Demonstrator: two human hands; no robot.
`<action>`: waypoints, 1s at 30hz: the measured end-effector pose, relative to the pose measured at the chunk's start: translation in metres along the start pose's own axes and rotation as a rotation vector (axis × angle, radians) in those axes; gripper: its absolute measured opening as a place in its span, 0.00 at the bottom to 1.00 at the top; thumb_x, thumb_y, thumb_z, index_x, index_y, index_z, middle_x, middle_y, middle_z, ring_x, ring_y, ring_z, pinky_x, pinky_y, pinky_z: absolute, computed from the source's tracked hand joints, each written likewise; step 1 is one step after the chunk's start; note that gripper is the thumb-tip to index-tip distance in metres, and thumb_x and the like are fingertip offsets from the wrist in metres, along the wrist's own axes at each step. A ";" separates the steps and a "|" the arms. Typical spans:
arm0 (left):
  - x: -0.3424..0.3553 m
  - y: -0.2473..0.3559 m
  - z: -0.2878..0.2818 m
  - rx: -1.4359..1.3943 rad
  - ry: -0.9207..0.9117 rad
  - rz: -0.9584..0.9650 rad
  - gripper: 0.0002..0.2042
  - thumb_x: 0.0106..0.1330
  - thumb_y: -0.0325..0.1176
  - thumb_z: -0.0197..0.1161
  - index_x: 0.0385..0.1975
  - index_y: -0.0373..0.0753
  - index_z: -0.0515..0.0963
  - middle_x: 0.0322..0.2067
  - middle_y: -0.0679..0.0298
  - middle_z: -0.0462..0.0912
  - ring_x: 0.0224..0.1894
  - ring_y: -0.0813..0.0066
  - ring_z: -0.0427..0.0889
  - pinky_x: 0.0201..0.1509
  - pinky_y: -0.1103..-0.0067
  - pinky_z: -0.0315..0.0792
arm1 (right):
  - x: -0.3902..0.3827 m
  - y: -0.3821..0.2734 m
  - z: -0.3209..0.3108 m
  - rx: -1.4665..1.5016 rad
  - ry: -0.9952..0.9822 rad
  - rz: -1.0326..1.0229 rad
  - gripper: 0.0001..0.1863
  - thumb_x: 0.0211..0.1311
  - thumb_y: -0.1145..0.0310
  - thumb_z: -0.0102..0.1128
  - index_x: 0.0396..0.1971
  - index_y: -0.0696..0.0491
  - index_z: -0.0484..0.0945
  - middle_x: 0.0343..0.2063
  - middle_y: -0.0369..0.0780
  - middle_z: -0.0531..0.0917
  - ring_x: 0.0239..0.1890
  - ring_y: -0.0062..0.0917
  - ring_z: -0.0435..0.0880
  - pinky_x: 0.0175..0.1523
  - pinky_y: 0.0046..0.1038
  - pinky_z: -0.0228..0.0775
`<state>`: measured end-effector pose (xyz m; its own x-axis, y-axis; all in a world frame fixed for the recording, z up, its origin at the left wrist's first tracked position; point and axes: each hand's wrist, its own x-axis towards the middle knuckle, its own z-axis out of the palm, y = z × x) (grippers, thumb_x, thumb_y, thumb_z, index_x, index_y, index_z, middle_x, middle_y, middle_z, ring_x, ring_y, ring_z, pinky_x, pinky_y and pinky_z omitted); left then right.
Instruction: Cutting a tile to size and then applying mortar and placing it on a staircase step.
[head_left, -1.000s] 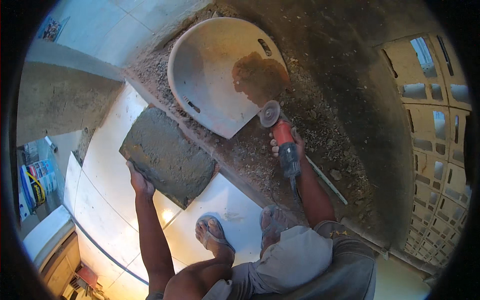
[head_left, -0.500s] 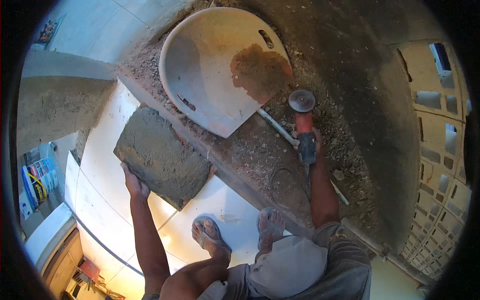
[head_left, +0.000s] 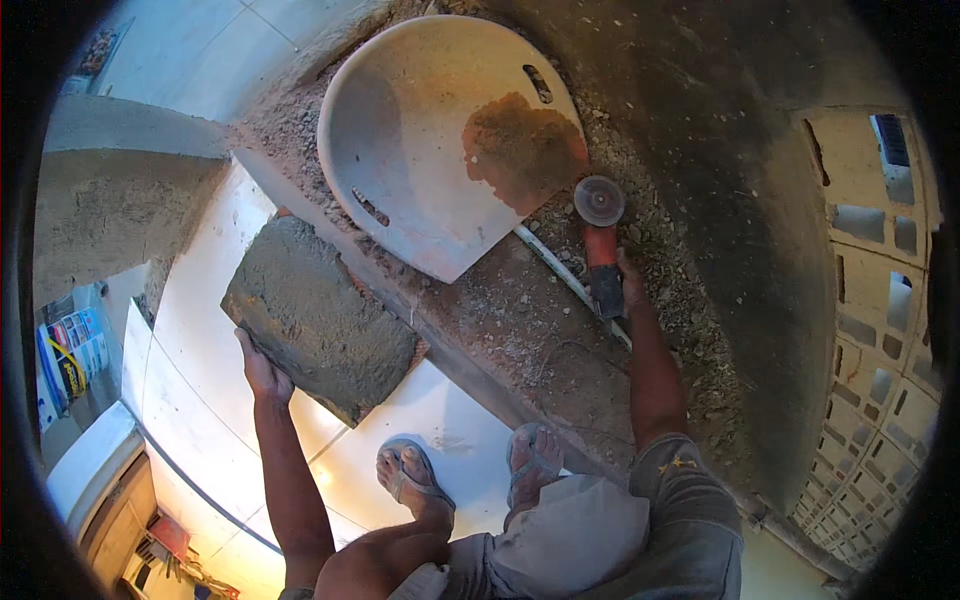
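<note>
My left hand (head_left: 263,370) grips the lower left edge of a tile (head_left: 320,315) whose upturned face is covered with a thick layer of grey mortar. The tile is tilted above the white floor, and its reddish edge shows at the right. Over on the right, my right hand (head_left: 632,283) is closed around the dark body of a red and black angle grinder (head_left: 602,258). The grinder's round disc (head_left: 599,200) points away from me, over the rubble. Whether the disc is spinning I cannot tell.
A large pale plastic tray (head_left: 420,130) with two handle slots and a wet brown patch lies on rubble ahead. A thin pale rod (head_left: 560,268) runs beside the grinder. A low ledge (head_left: 470,365) crosses near my feet. Perforated blocks (head_left: 870,330) line the right, and a labelled bucket (head_left: 75,355) stands left.
The grinder has shifted slightly left and turned a little in my right hand's grip. The mortar-covered tile sits slightly lower and further left in view, still in my left hand.
</note>
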<state>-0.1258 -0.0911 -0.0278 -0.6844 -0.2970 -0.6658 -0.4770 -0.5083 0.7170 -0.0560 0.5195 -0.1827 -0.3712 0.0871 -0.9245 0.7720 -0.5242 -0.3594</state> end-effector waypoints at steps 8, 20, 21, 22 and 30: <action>0.024 -0.033 0.003 0.002 -0.082 -0.013 0.32 0.78 0.58 0.41 0.72 0.42 0.59 0.69 0.59 0.65 0.68 0.59 0.67 0.72 0.63 0.62 | -0.021 0.005 -0.013 -1.002 0.478 -0.637 0.30 0.52 0.52 0.75 0.47 0.55 0.73 0.37 0.43 0.80 0.40 0.37 0.81 0.46 0.38 0.71; 0.015 -0.033 0.026 -0.054 -0.095 -0.064 0.32 0.78 0.59 0.37 0.72 0.42 0.58 0.68 0.59 0.67 0.68 0.59 0.67 0.71 0.59 0.63 | 0.032 0.026 -0.068 -1.214 0.618 -0.573 0.53 0.55 0.35 0.67 0.69 0.59 0.61 0.61 0.55 0.73 0.64 0.51 0.71 0.65 0.50 0.66; 0.017 -0.035 0.026 -0.053 -0.122 -0.058 0.32 0.78 0.59 0.37 0.72 0.42 0.57 0.68 0.59 0.66 0.68 0.59 0.68 0.71 0.59 0.64 | 0.032 0.026 -0.070 -1.130 0.619 -0.658 0.52 0.55 0.35 0.66 0.68 0.59 0.62 0.59 0.56 0.74 0.62 0.52 0.73 0.63 0.50 0.68; 0.016 -0.033 0.020 -0.042 -0.137 -0.046 0.32 0.78 0.59 0.37 0.73 0.43 0.57 0.69 0.59 0.66 0.68 0.59 0.68 0.71 0.59 0.64 | 0.026 0.027 -0.055 -1.128 0.605 -0.657 0.52 0.55 0.35 0.66 0.68 0.59 0.62 0.59 0.56 0.74 0.62 0.52 0.73 0.63 0.50 0.68; 0.007 -0.024 0.027 -0.031 -0.160 -0.043 0.33 0.77 0.60 0.38 0.74 0.44 0.55 0.70 0.57 0.64 0.68 0.57 0.68 0.71 0.58 0.65 | -0.027 0.005 0.001 -1.208 0.623 -0.392 0.51 0.50 0.32 0.68 0.64 0.56 0.66 0.57 0.56 0.76 0.57 0.54 0.78 0.57 0.49 0.73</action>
<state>-0.1336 -0.0590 -0.0440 -0.7437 -0.1431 -0.6530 -0.4927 -0.5429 0.6801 -0.0424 0.5134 -0.1593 -0.6214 0.5764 -0.5307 0.7512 0.6307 -0.1946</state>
